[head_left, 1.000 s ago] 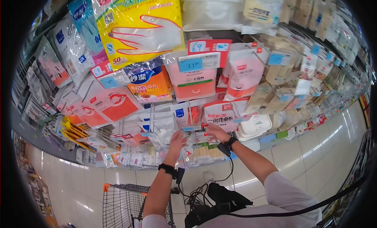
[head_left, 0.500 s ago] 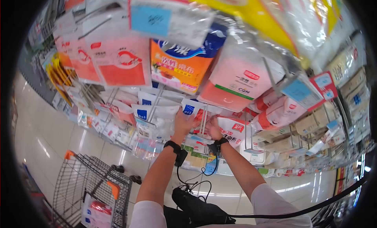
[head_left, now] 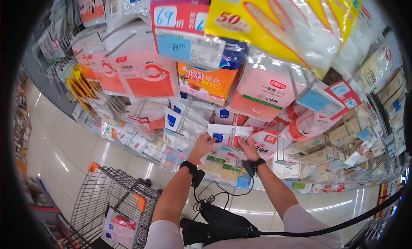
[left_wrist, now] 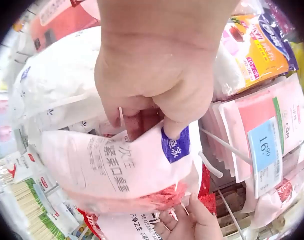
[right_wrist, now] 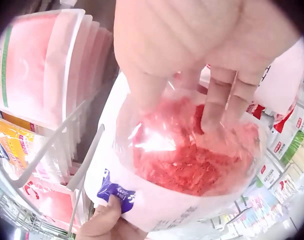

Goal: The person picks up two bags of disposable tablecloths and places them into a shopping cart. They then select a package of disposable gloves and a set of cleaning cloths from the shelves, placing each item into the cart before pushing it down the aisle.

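A white packet of red disposable table covers (left_wrist: pixel 127 160), with a blue logo at one corner, is held between both hands by the hanging rack. My left hand (head_left: pixel 203 147) pinches the logo corner, its thumb (left_wrist: pixel 177 129) over the blue print. At the opposite side my right hand (head_left: pixel 250 149) grips the packet. Its fingers (right_wrist: pixel 214 107) lie curled over the clear window, where red crumpled plastic (right_wrist: pixel 192 155) shows. A metal hook (right_wrist: pixel 89 155) runs beside the packet, and similar white packets (head_left: pixel 184 124) hang just left.
A wire cart (head_left: pixel 92 195) stands at lower left, with a red-and-white packet (head_left: pixel 122 225) inside. Pink tablecloth packs (head_left: pixel 268 90) and a yellow glove pack (head_left: pixel 283 26) hang above. Hook ends with price tags (head_left: pixel 317 101) jut out. A cable (head_left: pixel 225 199) hangs between the arms.
Both hands have come in from below to the hooks and taken hold of the packet, which has since been drawn slightly toward me. The head view has tilted, bringing the cart's packet into sight.
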The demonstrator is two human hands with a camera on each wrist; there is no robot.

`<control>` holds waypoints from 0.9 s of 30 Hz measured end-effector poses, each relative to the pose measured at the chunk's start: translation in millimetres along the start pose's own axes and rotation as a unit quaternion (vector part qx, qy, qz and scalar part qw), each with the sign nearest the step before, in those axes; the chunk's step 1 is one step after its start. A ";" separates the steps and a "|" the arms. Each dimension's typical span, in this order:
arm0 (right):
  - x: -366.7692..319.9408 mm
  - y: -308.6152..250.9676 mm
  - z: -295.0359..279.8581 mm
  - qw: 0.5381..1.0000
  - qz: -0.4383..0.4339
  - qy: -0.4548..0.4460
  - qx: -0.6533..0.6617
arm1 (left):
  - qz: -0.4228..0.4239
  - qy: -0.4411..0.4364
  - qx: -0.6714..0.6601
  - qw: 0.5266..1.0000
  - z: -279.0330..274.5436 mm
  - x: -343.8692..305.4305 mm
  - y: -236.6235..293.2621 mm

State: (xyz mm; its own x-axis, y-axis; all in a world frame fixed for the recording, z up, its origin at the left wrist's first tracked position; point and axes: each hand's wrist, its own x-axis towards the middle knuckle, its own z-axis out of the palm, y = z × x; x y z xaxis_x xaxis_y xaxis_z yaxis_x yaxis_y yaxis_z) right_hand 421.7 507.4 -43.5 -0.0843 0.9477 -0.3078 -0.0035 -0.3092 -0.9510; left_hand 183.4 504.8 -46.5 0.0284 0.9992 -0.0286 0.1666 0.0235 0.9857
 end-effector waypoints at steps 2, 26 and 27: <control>-14.1 7.4 -8.5 0.999 -0.006 -0.036 0.022 | -0.092 -0.073 -0.001 0.993 -9.1 -13.2 13.6; -239.8 -72.2 181.7 0.848 -0.091 -0.362 -0.377 | -0.134 0.080 -0.447 0.881 -184.8 -311.8 77.2; -233.5 -71.7 204.6 0.804 -0.095 -0.438 -0.389 | -0.126 0.108 -0.459 0.873 -210.9 -331.6 87.1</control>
State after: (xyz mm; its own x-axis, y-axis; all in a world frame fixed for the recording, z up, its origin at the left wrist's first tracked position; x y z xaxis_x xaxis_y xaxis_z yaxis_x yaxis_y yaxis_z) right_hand 237.8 292.1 102.6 -0.8277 0.4465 -0.3398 0.4969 0.3020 -0.8136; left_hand -19.4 182.4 83.8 -0.0988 0.9392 -0.3289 -0.7220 0.1598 0.6732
